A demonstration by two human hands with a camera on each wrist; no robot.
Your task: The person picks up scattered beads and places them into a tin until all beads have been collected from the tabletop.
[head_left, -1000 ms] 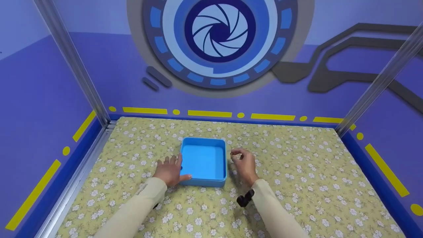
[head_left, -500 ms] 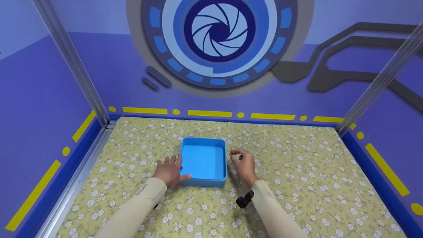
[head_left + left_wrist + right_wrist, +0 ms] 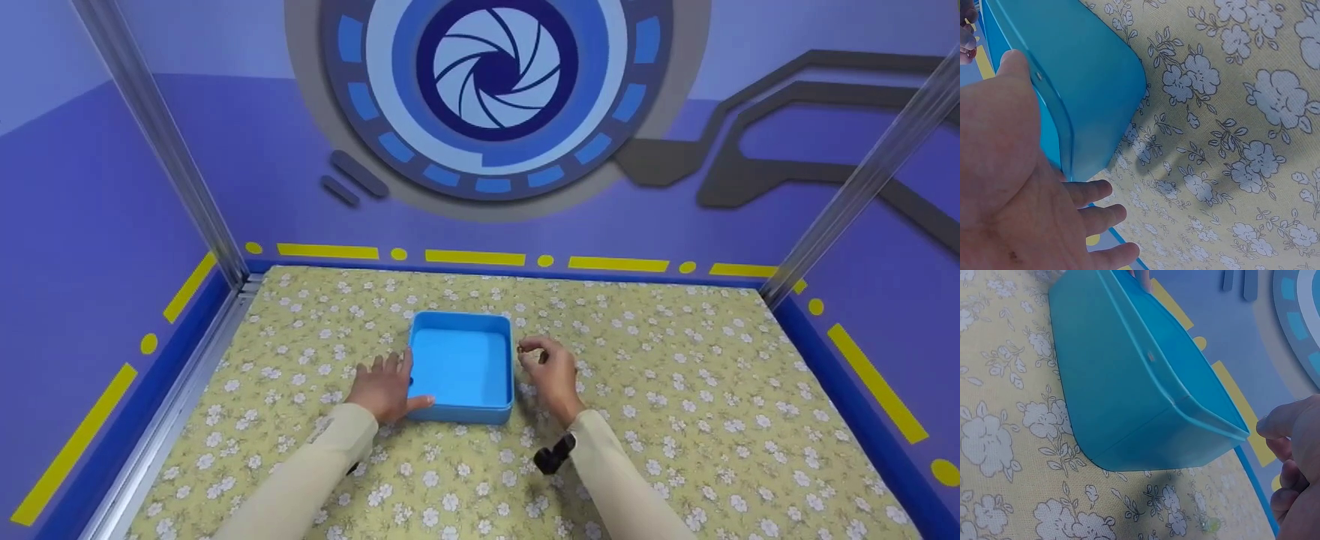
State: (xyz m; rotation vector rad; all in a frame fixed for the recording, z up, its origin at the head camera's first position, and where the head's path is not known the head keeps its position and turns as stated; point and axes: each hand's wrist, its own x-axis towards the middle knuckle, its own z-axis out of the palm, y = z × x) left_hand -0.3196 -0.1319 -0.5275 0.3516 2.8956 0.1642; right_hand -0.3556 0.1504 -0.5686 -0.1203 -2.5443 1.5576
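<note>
A square light-blue box (image 3: 461, 367), open at the top, stands on the floral cloth. At its left front corner is my left hand (image 3: 381, 388); the thumb lies over the near rim, and the fingers stretch straight along the left wall. Just off the right wall, my right hand (image 3: 553, 373) pinches a tiny reddish-brown thing (image 3: 520, 349) between thumb and index finger. Its kind is too small to tell and it is mostly hidden. The right wrist view has the box's outer wall (image 3: 1100, 377) beside the right fingers, which do not touch it.
A yellow cloth (image 3: 675, 390) with white flowers covers the table. Blue-purple panels (image 3: 247, 157) enclose the back and sides, with metal posts (image 3: 161, 135) at the corners. A black device (image 3: 553, 454) is strapped at the right wrist.
My right hand has shifted slightly left, closer to the box's right wall, still pinching the tiny thing. The left hand and the box have stayed in place.
</note>
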